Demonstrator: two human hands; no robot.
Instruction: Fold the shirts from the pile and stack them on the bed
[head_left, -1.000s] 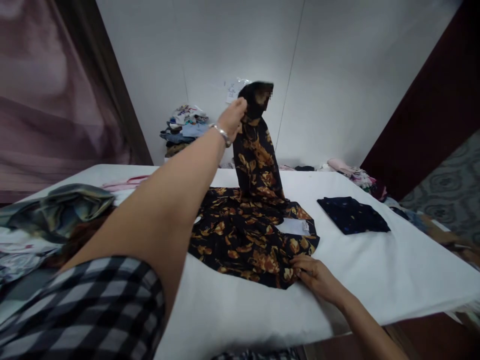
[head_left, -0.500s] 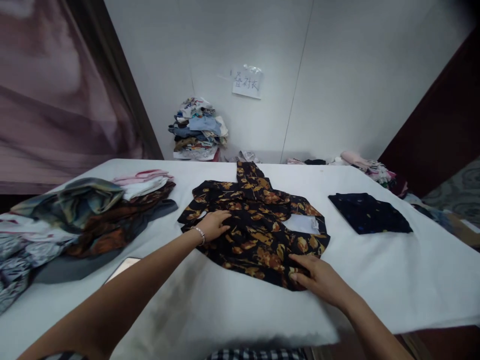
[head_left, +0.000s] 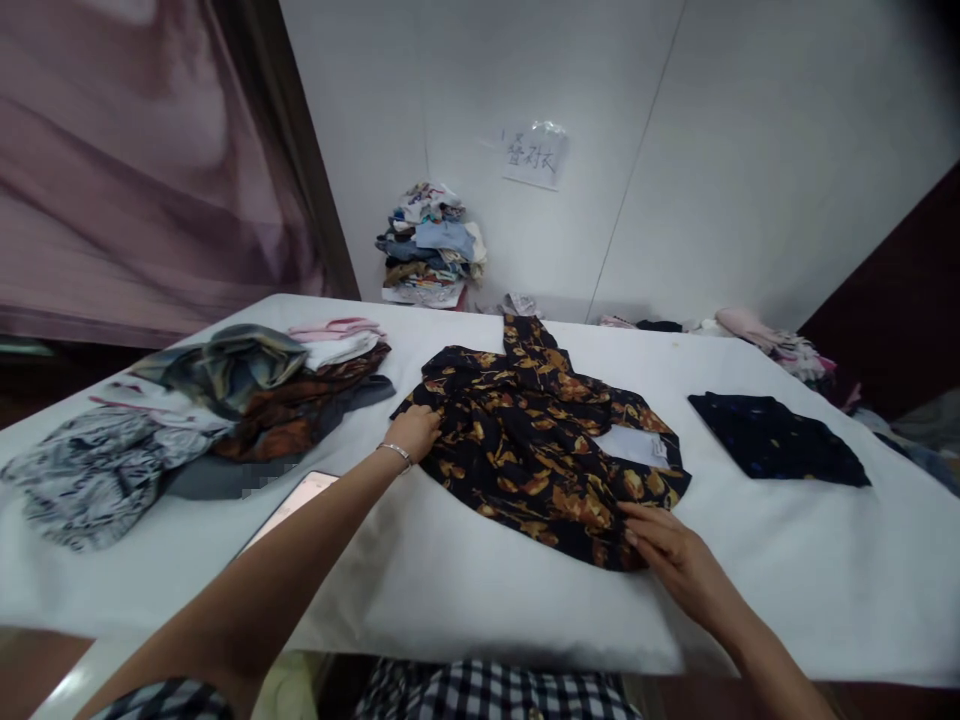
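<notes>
We flatten a floral shirt [head_left: 536, 440] on a white table [head_left: 787, 570].

A purple curtain [head_left: 135, 160] hangs at left beside a white wall [head_left: 712, 130]; a loose pile [head_left: 202, 405] covers the table's left end, and a clothes stack [head_left: 433, 243] stands at the far edge. The wall sign [head_left: 534, 156] bears handwriting we cannot read. Our left hand [head_left: 414, 432], fingers curled, rests on the shirt's left edge. The shirt lies mid-table, its long axis running left to right and a narrow part pointing to the wall; its white label [head_left: 636, 446] is illegible. Our right hand [head_left: 671, 550] presses flat, fingers spread, on the near right hem. A folded navy piece [head_left: 776, 452] lies to the right.
</notes>
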